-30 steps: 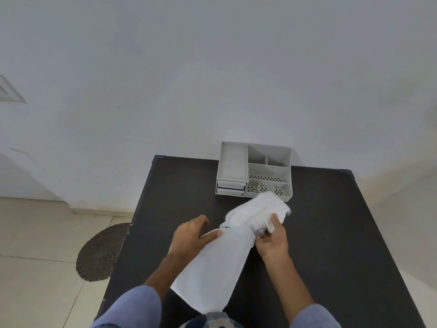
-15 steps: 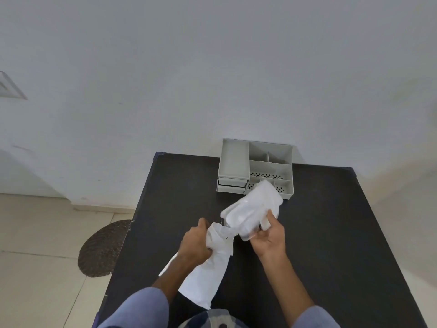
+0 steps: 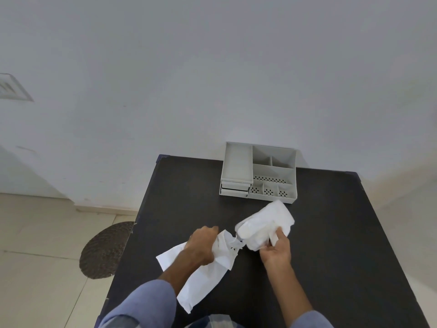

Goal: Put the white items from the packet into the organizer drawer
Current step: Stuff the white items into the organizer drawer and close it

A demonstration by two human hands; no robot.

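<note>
White packet point(image 3: 203, 273) in left hand point(image 3: 201, 247), white items point(image 3: 264, 228) in right hand point(image 3: 276, 252)

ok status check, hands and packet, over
Left hand grips packet. Right hand holds white items, pulled clear. Organizer drawers shut, path open.

Surface materials and finishes, head view

The packet point(image 3: 201, 278) appears as thin white paper, matt and creased where gripped. The white items point(image 3: 264, 227) look soft and slightly translucent, like a film-wrapped bundle; exact material cannot be told. The organizer point(image 3: 259, 174) is light grey moulded plastic, smooth, satin, with perforated panels. The table point(image 3: 331, 233) top is black, matt, finely textured. The sleeves point(image 3: 146, 304) are blue woven cloth. The floor tiles point(image 3: 35, 233) are smooth, faintly glossy.
</note>
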